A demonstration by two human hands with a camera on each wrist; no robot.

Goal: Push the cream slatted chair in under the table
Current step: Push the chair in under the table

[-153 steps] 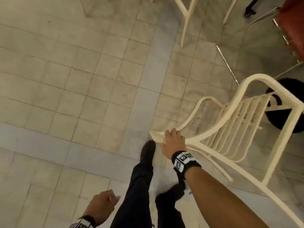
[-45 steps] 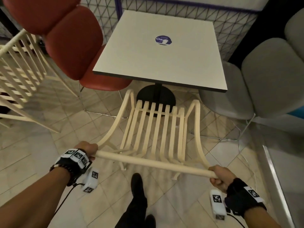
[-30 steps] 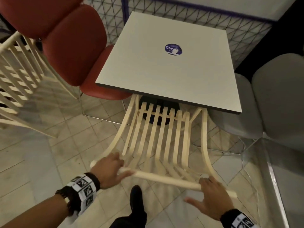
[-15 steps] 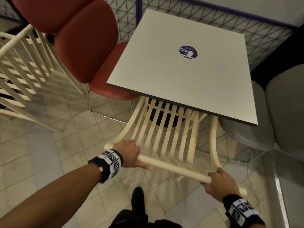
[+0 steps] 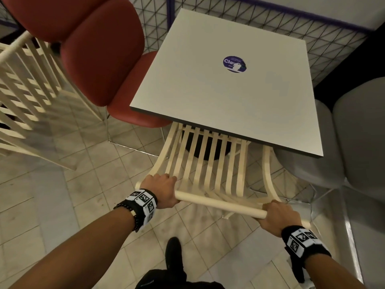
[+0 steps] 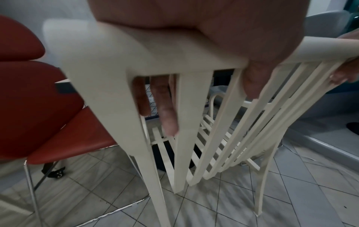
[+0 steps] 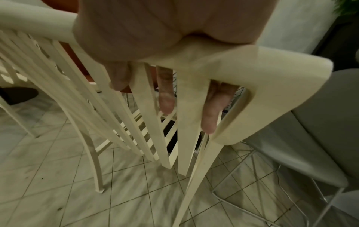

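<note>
Chair: cream slatted chair (image 5: 210, 163) standing at the near edge of the table (image 5: 225, 90), front of the seat already tucking beneath the tabletop, backrest and rear legs remaining outside.
Left grip: left hand (image 5: 161, 189) wrapping the left end of the top rail (image 5: 218, 203), fingers (image 6: 165, 107) hanging down behind the slats, thumb pressing the near face.
Right grip: right hand (image 5: 278, 217) clamping the right end of that rail, 3 fingers (image 7: 166, 95) showing between the slats in the right wrist view.
Step, judging: mid-push, seat partly under, more travel needed.
Neighbours: red chair (image 5: 100, 59) sitting close on the left, grey chair (image 5: 343, 142) close on the right, black table base (image 5: 208, 149) straight ahead under the top.
Risk 1: skewing the push (1 hand leading) and swinging a leg into the wire frame of the grey chair.
Risk 2: driving the seat front into the black table base and jolting the table.
Risk 3: legs catching on tile joints, tipping the chair forward.
Unclear: clearance between seat and underside of the top, hidden from all 3 views.
</note>
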